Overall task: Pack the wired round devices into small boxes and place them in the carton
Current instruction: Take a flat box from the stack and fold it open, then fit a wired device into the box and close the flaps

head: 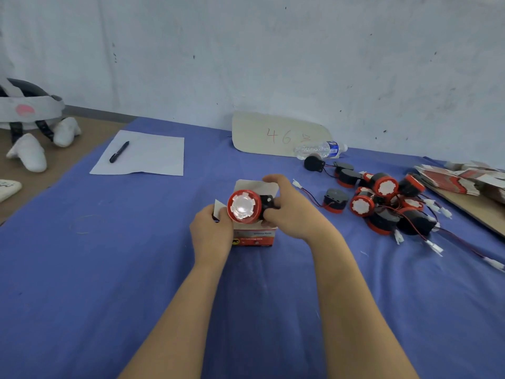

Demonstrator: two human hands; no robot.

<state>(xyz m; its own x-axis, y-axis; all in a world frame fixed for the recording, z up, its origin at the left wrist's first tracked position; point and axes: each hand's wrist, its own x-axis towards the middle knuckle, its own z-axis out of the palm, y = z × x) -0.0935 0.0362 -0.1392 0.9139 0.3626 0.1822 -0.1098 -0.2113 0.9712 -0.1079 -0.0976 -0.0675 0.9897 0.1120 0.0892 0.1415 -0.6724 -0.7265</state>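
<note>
A red and black round device (243, 207) with a white centre sits in the open top of a small red and white box (255, 237) at the middle of the blue cloth. My left hand (211, 228) grips the box's left side and flap. My right hand (289, 212) holds the device's black back and bracket. A heap of several more round devices (382, 198) with red and black wires and white plugs lies to the right. No carton shows in this view.
A stack of flat unfolded boxes (464, 179) lies on a board at the far right. A plastic water bottle (319, 149) and a cardboard piece marked 46 (273, 134) are behind. Paper (147, 157) with a pen (119, 151) lies at the back left. A helmet (24, 108) sits far left.
</note>
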